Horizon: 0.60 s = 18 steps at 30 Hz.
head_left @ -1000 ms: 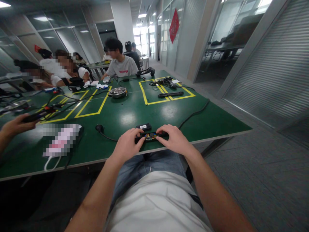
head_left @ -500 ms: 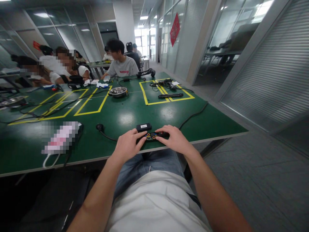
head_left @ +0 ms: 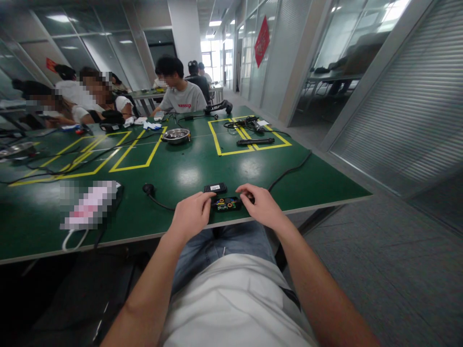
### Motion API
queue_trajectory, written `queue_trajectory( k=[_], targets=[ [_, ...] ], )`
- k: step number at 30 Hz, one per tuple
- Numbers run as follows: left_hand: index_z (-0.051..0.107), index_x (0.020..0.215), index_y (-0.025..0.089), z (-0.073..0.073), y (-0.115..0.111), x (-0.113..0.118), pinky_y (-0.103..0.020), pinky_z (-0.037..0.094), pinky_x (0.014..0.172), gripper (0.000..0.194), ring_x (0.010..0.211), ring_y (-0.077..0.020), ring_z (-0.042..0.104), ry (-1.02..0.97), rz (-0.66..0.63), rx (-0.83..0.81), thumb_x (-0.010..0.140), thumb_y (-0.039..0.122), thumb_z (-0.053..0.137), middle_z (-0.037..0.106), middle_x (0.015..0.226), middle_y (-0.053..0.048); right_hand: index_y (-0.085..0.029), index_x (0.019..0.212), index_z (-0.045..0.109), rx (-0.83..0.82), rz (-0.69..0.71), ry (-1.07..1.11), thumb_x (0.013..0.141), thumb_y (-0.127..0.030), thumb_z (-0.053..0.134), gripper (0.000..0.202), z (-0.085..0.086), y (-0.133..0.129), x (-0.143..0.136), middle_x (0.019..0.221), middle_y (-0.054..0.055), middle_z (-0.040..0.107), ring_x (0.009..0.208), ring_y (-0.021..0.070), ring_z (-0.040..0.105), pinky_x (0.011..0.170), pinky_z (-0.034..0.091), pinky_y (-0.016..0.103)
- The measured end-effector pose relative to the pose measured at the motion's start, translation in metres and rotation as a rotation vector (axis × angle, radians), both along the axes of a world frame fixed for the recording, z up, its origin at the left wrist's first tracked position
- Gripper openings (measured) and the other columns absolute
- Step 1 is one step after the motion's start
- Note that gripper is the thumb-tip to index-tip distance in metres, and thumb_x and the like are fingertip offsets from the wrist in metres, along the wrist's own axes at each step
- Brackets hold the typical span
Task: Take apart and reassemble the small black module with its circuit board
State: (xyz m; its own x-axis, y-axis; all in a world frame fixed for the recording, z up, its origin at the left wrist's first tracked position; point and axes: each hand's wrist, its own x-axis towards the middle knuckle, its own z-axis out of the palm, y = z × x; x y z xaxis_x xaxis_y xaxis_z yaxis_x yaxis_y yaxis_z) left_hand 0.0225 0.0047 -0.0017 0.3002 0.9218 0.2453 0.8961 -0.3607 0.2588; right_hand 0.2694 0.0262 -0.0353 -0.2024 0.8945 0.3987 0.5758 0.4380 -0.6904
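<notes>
An open black case with a circuit board (head_left: 227,204) lies near the front edge of the green table (head_left: 181,171). Coils and coloured wires show inside it. Just behind it rests a ribbed black cover (head_left: 215,187) with a white label. My left hand (head_left: 191,214) is at the case's left end, fingers curled around the black cable there. At the right end is my right hand (head_left: 259,205), its thumb and fingers bent and apart, beside the case. A black plug (head_left: 148,189) on a cable lies left of my left hand.
A metal bowl (head_left: 176,136) stands farther back. Black tool parts (head_left: 255,141) lie within yellow tape at the back right. A blurred pink item (head_left: 90,205) is at the left. A person in a grey shirt (head_left: 183,99) sits across the table.
My fingers have moved off the circuit board toward both ends, my right hand slightly right and my left slightly left. More of the open case shows.
</notes>
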Motion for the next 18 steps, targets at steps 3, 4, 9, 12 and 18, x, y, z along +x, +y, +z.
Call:
queue_trajectory(
  k=[3, 4, 9, 12, 18],
  targets=[
    [0.076, 0.134, 0.027, 0.0, -0.001, 0.002, -0.034, 0.06, 0.085, 0.039, 0.104, -0.0256, 0.078, 0.039, -0.007, 0.028, 0.11, 0.028, 0.046, 0.082, 0.114, -0.007, -0.024, 0.104, 0.075, 0.013, -0.011, -0.007, 0.095, -0.022, 0.059, 0.019, 0.0, 0.0, -0.001, 0.087, 0.002, 0.077, 0.082, 0.0213, 0.071, 0.083, 0.051, 0.035],
    [0.076, 0.135, 0.027, 0.001, -0.001, 0.002, -0.033, 0.059, 0.083, 0.039, 0.103, -0.0248, 0.077, 0.051, -0.01, 0.032, 0.11, 0.028, 0.046, 0.081, 0.112, -0.007, -0.025, 0.103, 0.075, 0.017, -0.013, -0.009, 0.095, -0.023, 0.059, 0.018, 0.0, 0.0, -0.002, 0.087, 0.002, 0.077, 0.081, 0.0212, 0.071, 0.083, 0.051, 0.035],
    [0.072, 0.133, 0.027, 0.006, 0.001, 0.001, -0.034, 0.058, 0.08, 0.034, 0.102, -0.0259, 0.074, 0.058, 0.007, 0.017, 0.109, 0.03, 0.049, 0.075, 0.111, -0.007, -0.026, 0.101, 0.075, 0.025, -0.031, -0.041, 0.096, -0.023, 0.061, 0.015, 0.001, 0.0, -0.001, 0.084, 0.001, 0.077, 0.077, 0.0205, 0.07, 0.085, 0.048, 0.036],
    [0.069, 0.126, 0.023, 0.008, 0.005, -0.003, -0.039, 0.058, 0.087, 0.026, 0.103, -0.0282, 0.071, 0.027, -0.007, 0.008, 0.106, 0.03, 0.055, 0.072, 0.109, -0.009, -0.026, 0.103, 0.074, 0.03, -0.024, -0.07, 0.096, -0.019, 0.059, 0.017, 0.001, 0.0, -0.002, 0.089, 0.001, 0.078, 0.082, 0.0209, 0.071, 0.088, 0.046, 0.037],
    [0.07, 0.13, 0.021, 0.008, 0.029, -0.006, -0.048, 0.054, 0.11, 0.032, 0.121, -0.0301, 0.066, -0.117, -0.105, 0.083, 0.1, 0.023, 0.06, 0.07, 0.127, -0.012, -0.026, 0.106, 0.074, 0.069, -0.04, -0.14, 0.097, -0.018, 0.058, 0.021, 0.0, -0.001, -0.003, 0.091, 0.003, 0.077, 0.088, 0.0229, 0.069, 0.09, 0.042, 0.038]
  ],
)
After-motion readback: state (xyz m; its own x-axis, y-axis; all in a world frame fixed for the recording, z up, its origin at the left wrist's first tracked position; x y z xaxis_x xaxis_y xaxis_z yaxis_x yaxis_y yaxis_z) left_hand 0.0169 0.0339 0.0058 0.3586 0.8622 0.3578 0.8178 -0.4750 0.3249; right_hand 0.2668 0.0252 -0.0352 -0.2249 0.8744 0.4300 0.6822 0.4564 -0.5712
